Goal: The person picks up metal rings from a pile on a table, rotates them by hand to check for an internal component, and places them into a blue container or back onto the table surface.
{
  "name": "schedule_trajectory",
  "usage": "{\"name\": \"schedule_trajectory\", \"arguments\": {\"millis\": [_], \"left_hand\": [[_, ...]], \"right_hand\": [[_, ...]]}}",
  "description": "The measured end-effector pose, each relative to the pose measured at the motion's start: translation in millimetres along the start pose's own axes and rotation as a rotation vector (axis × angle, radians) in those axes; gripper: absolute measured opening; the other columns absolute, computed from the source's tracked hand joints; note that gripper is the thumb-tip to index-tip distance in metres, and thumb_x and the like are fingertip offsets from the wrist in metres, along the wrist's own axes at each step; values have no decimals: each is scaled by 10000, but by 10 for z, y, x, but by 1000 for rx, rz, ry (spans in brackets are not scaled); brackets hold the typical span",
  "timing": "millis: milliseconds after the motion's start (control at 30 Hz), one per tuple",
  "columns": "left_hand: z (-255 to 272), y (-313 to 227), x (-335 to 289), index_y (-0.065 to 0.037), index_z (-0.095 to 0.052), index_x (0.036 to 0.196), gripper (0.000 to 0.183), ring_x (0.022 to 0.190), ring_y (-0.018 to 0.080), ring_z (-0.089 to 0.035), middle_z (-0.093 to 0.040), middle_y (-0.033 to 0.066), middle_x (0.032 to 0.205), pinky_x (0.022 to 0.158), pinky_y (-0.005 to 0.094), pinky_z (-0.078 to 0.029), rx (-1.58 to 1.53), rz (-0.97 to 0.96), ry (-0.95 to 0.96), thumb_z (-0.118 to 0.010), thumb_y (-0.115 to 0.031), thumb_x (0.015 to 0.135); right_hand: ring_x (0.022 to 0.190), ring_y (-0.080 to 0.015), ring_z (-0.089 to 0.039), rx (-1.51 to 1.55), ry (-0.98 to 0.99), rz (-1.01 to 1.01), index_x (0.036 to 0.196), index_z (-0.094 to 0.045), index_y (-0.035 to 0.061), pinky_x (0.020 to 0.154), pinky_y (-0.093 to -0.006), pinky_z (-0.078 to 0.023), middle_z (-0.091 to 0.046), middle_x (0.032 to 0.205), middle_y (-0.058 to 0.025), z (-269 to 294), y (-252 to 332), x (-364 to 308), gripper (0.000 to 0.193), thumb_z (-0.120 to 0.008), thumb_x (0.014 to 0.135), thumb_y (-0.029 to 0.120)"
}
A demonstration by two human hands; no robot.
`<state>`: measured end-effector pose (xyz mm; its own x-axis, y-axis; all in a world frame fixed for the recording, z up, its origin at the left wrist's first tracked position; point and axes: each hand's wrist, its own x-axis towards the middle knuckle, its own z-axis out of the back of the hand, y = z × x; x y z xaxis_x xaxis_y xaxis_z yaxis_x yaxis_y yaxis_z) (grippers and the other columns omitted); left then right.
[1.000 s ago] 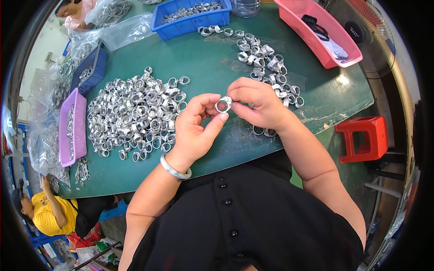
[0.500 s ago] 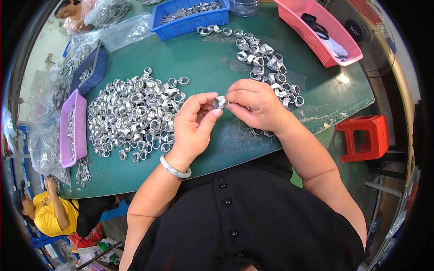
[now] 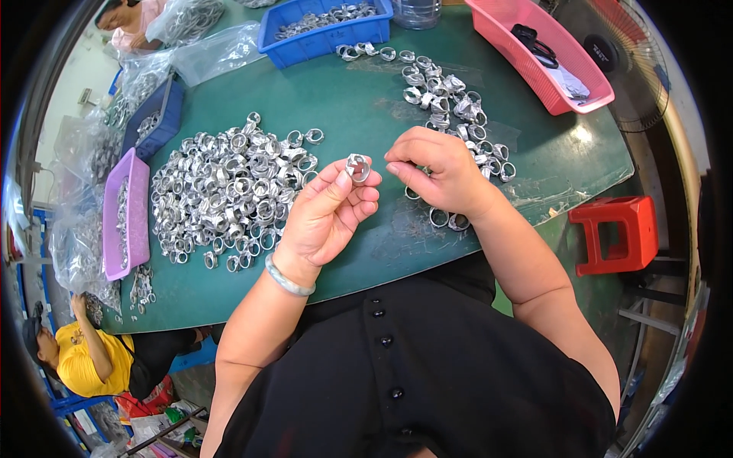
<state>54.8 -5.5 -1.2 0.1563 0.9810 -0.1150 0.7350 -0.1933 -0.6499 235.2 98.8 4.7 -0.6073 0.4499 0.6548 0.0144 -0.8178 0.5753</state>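
Between the thumb and fingers of my left hand (image 3: 324, 221) is a silver ring (image 3: 366, 174), its round opening facing up toward me. My right hand (image 3: 443, 172) is a little to the right, apart from the ring, with thumb and forefinger pinched together; anything between those fingertips is too small to make out. A large heap of similar silver rings (image 3: 221, 191) lies left of my left hand. Beyond and partly beneath my right hand, a looser band of rings (image 3: 439, 88) runs across the green table (image 3: 343, 99).
A blue bin (image 3: 324, 44) of rings stands at the back. At the left are a purple basket (image 3: 137, 217), a darker blue bin (image 3: 169, 111) and plastic bags. A pink basket (image 3: 565, 88) holds scissors. A red stool (image 3: 617, 233) stands right. Two other people sit at left.
My hands have come apart. The left has turned, tilting the ring's opening into view, and the right has drawn away from the ring.
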Motion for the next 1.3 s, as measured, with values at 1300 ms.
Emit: {"name": "schedule_trajectory", "arguments": {"millis": [1300], "left_hand": [[137, -16, -60, 19, -521, 1156, 298, 785, 142, -581, -611, 90, 963, 724, 280, -469, -184, 21, 89, -488, -178, 936]], "right_hand": [[898, -246, -539, -280, 575, -128, 918, -597, 54, 897, -390, -339, -581, 859, -75, 209, -14, -52, 274, -614, 645, 28]]}}
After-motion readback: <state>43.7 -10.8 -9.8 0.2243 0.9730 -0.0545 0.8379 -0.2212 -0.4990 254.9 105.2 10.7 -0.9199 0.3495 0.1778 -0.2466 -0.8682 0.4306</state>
